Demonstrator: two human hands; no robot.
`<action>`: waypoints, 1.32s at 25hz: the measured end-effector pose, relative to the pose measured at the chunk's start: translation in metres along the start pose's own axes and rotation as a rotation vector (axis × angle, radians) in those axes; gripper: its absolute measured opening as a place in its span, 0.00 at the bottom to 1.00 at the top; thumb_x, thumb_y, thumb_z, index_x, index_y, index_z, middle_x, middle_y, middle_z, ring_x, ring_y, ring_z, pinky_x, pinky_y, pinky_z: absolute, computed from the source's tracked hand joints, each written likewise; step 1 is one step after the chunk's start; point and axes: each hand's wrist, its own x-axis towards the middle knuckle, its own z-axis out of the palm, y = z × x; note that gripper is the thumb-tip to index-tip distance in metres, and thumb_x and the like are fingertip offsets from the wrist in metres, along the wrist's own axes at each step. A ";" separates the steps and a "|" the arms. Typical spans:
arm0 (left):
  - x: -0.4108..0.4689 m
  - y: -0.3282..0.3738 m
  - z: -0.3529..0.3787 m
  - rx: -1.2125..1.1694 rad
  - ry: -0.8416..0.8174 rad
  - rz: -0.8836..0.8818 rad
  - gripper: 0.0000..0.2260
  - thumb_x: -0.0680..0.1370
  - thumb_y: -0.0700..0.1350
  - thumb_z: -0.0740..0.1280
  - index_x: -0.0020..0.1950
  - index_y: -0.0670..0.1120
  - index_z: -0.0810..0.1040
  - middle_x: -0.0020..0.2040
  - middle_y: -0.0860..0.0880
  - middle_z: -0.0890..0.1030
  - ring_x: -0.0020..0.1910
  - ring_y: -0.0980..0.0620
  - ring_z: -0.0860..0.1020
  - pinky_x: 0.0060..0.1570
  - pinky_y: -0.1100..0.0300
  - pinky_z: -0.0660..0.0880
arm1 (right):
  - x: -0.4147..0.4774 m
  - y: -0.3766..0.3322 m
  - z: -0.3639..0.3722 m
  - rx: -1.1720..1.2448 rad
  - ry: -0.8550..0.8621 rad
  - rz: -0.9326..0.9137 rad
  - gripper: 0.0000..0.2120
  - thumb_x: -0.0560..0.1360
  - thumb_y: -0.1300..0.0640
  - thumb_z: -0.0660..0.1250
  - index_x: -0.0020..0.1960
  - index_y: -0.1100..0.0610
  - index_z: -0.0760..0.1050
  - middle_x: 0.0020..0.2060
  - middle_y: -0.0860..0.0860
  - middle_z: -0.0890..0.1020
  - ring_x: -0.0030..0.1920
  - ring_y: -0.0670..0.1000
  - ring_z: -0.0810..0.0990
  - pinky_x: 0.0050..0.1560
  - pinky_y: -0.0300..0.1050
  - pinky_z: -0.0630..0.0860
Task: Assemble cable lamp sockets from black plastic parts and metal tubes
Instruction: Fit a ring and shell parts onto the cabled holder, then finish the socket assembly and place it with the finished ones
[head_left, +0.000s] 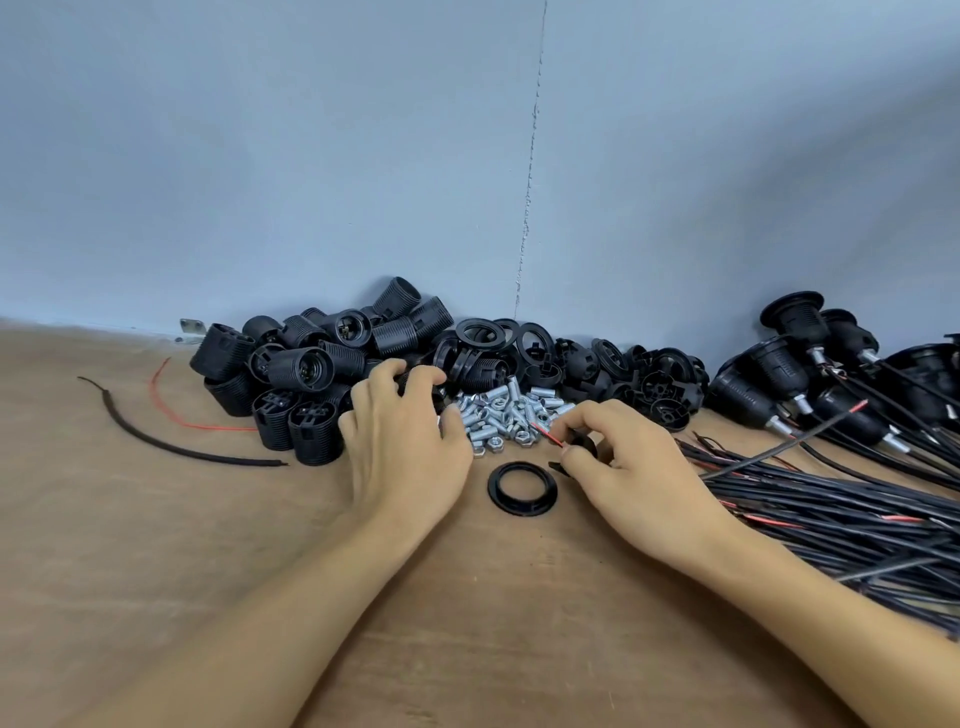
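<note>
Pinched in the right hand (623, 467), at four o'clock of the heap of short silver metal tubes and nuts (509, 415), a small black plastic cap (583, 445) with a thin red wire tip (545, 435) poking out; left hand (405, 441) curled round a black ribbed plastic shell (415, 382) at the heap's nine o'clock (grip partly hidden). Likely to lose the wire back through the cap if that pinch slackens, or to topple neighbouring shells with a sideways pull. Counted: one loose flat black plastic ring (522, 488) on the brown worktop (208, 545) at six o'clock, one stray black cable offcut (166, 447); shells and tubes beyond counting.
</note>
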 end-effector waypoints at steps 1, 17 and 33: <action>0.002 -0.003 -0.001 0.032 -0.038 -0.026 0.16 0.81 0.47 0.64 0.70 0.52 0.74 0.73 0.48 0.68 0.72 0.46 0.63 0.69 0.49 0.59 | -0.001 0.000 0.000 -0.009 0.003 -0.012 0.11 0.77 0.58 0.66 0.44 0.42 0.73 0.45 0.44 0.76 0.44 0.40 0.72 0.42 0.27 0.64; 0.010 -0.011 -0.001 -0.218 -0.049 -0.090 0.24 0.81 0.39 0.67 0.76 0.44 0.68 0.63 0.44 0.68 0.57 0.40 0.76 0.65 0.48 0.71 | -0.005 -0.002 0.005 0.003 0.076 -0.033 0.07 0.77 0.54 0.69 0.43 0.44 0.74 0.43 0.41 0.76 0.45 0.40 0.73 0.42 0.28 0.65; -0.034 0.032 0.002 -0.596 -0.003 0.275 0.22 0.76 0.39 0.73 0.63 0.61 0.73 0.59 0.61 0.73 0.59 0.63 0.76 0.55 0.73 0.71 | -0.007 -0.041 -0.036 -0.580 -0.098 0.090 0.04 0.76 0.53 0.60 0.42 0.50 0.70 0.39 0.49 0.73 0.39 0.56 0.72 0.32 0.44 0.62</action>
